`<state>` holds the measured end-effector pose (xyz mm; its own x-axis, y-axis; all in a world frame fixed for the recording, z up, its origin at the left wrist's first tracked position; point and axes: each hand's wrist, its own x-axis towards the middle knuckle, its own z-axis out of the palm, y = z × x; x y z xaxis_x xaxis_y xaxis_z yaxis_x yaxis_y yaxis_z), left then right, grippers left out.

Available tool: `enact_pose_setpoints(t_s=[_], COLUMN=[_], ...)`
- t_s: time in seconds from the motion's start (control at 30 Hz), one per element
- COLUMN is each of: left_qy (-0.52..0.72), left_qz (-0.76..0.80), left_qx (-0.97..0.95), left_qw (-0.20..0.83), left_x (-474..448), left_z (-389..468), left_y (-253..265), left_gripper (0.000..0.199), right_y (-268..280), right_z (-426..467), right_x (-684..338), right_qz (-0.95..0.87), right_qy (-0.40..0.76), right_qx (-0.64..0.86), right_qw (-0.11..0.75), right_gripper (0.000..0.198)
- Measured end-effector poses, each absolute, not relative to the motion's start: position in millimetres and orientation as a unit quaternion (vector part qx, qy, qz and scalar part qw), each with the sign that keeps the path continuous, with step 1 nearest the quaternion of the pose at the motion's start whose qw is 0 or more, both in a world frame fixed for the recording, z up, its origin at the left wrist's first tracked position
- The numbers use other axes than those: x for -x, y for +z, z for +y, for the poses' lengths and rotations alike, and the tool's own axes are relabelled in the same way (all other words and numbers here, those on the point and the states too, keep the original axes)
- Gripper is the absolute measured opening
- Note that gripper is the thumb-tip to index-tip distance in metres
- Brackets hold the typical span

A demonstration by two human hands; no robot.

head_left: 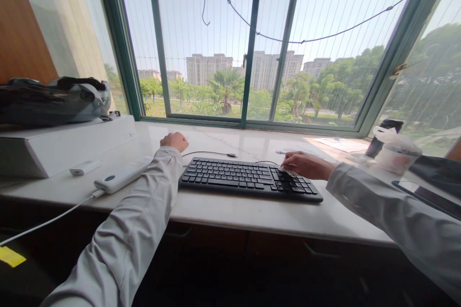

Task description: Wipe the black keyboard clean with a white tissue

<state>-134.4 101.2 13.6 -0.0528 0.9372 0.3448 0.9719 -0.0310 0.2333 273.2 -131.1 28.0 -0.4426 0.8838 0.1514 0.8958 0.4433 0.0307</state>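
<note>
Resting on the right end of the black keyboard (248, 178), the right hand (304, 165) lies palm down with its fingers loosely curved, and under the fingertips there is something small and white, maybe a cloth or a tissue; I cannot tell if the hand grips it or only presses on it. The left hand (175, 141) is closed into a loose fist and sits on the pale surface (230, 211) just behind the left corner of the keyboard; it holds nothing that I can see. Both arms wear light grey sleeves.

The keyboard lies flat in the middle of the surface, parallel to the front edge, and its thin cable (209, 153) runs behind it toward the window (252, 43).

To the left of the left arm there is a white power bank (122, 176) with a white cord plugged in, and beside it a smaller white device (84, 167). Further left stands a white box (54, 146) with a helmet (54, 100) on top. At the far right are a dark cup (383, 136), a clear plastic bag (396, 151) and a dark tablet (428, 196) lying near the edge.
</note>
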Motion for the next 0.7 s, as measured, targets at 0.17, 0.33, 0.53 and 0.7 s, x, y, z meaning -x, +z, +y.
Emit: enact_pose_setpoints(t_s=[0.17,0.33,0.53,0.7], left_qy=[-0.209,-0.213,-0.205,-0.2], left_qz=[-0.695,-0.697,-0.697,-0.699], left_qx=[0.687,0.684,0.686,0.686], left_qw=[0.033,0.037,0.039,0.038], left_x=[135,134,134,134], left_z=[103,103,102,102], left_y=[13,13,13,13], left_gripper=[0.037,0.04,0.039,0.039], right_y=[29,26,21,20], right_z=[-138,-149,-163,-176], right_x=[-299,-317,-339,-346], right_qz=[-0.827,-0.803,-0.794,-0.766], right_qy=[-0.024,0.021,0.001,-0.011], right_qx=[0.557,0.586,0.6,0.627], right_qw=[0.067,0.109,0.098,0.145], right_gripper=[0.035,0.034,0.037,0.039])
